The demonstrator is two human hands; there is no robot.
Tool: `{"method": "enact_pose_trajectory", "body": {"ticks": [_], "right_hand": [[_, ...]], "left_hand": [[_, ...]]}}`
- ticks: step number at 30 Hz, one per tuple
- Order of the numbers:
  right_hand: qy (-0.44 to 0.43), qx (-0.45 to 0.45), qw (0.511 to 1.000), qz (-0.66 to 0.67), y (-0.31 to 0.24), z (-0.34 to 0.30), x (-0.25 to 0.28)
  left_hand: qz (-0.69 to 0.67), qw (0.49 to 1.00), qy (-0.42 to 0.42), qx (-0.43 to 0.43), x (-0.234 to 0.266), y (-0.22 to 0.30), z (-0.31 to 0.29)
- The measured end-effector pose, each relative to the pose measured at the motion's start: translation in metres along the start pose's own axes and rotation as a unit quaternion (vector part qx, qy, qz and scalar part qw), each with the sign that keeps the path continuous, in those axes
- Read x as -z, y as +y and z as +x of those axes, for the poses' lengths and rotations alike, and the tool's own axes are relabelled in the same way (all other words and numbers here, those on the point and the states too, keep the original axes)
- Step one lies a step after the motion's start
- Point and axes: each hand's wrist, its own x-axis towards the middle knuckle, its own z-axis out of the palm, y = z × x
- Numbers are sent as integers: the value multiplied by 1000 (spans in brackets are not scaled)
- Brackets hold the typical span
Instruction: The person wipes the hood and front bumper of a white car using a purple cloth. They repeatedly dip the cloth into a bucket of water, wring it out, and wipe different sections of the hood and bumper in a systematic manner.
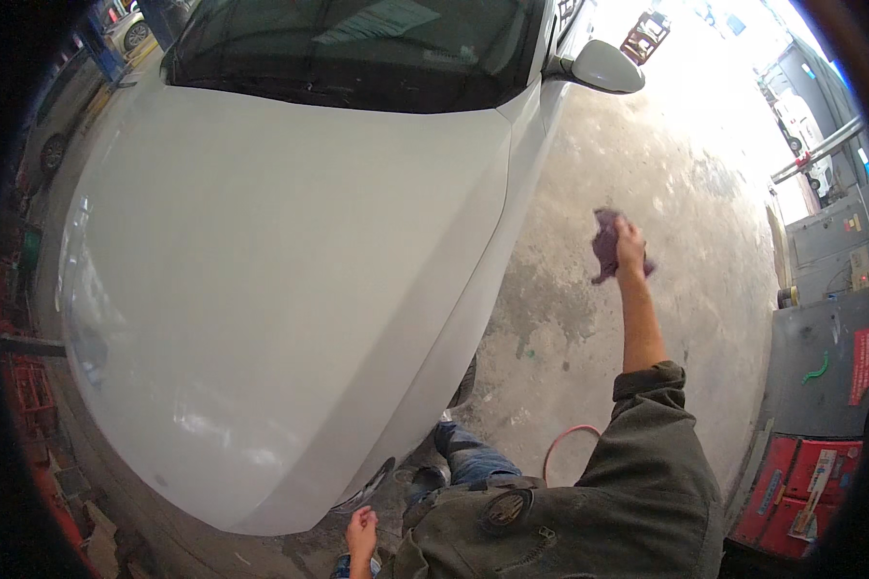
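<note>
Your right hand is raised at two o'clock over the rough, stained concrete floor, fingers clenched around a crumpled purple cloth. Your left hand hangs loosely curled, holding nothing, at six o'clock beside the front corner of the car. Its smooth, glossy white hood curves broadly at ten o'clock.
</note>
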Motion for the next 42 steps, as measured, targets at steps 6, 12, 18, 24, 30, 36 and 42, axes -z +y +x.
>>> {"method": "enact_pose_trajectory", "body": {"ticks": [6,12,18,24,30,36,42], "right_hand": [[-291,149,945,-6,-141,-90,-90],[-262,358,773,-454,-101,-169,-288],[-411,567,660,-272,-74,-322,-424],[-505,636,548,-202,-100,-350,-501],[-285,601,705,-244,-99,-119,-512],[-148,643,532,-531,-49,106,-315],[-362,541,679,-341,-49,47,-262]], "left_hand": [[-44,998,1,-43,-13,4,-5],[-92,995,38,-30,-22,-85,1],[-280,957,-65,-40,-26,-180,14],[-234,969,33,69,-50,-161,-15],[-314,945,79,44,-55,-135,-22],[-109,988,83,74,-54,-79,-22],[-125,986,113,-3,-55,-34,-40]]}}
